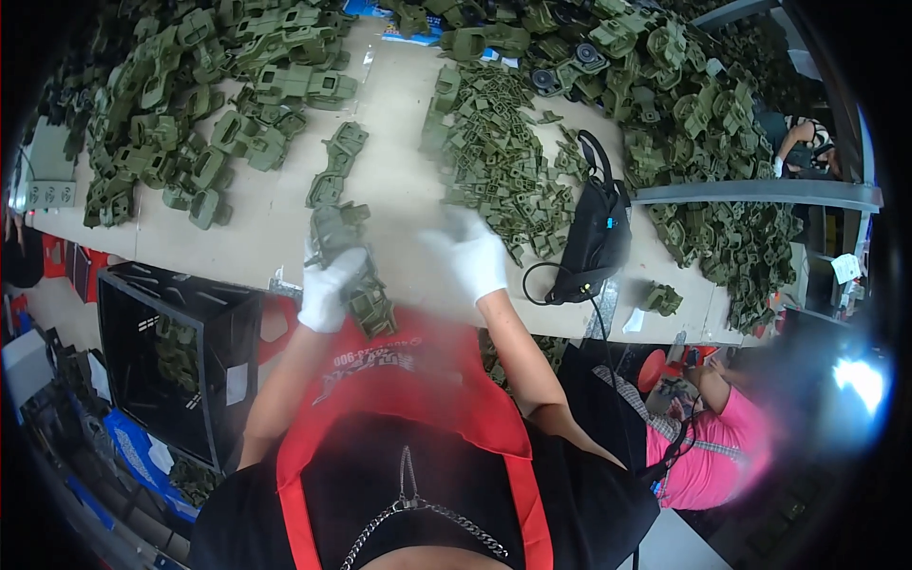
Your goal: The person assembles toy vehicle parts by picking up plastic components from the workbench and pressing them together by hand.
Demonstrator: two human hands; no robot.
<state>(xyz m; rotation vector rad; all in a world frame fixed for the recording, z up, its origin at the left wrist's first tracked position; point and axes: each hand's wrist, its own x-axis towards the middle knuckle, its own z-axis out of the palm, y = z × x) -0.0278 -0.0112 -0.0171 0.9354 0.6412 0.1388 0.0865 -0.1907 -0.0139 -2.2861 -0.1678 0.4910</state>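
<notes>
While olive-green, the plastic part [353, 271] looks blocky.

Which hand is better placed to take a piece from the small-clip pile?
Probably the right hand: gloved, seemingly empty, at the edge of the small-clip pile. The left hand already grips a green assembly.

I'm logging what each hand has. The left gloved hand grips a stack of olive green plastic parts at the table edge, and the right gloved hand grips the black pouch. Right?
Not quite. In the head view the right hand is not on the black pouch, which lies apart to its right; it hovers by the pile of small green parts. The left hand does grip the stack of olive green plastic parts at the table edge.
</notes>
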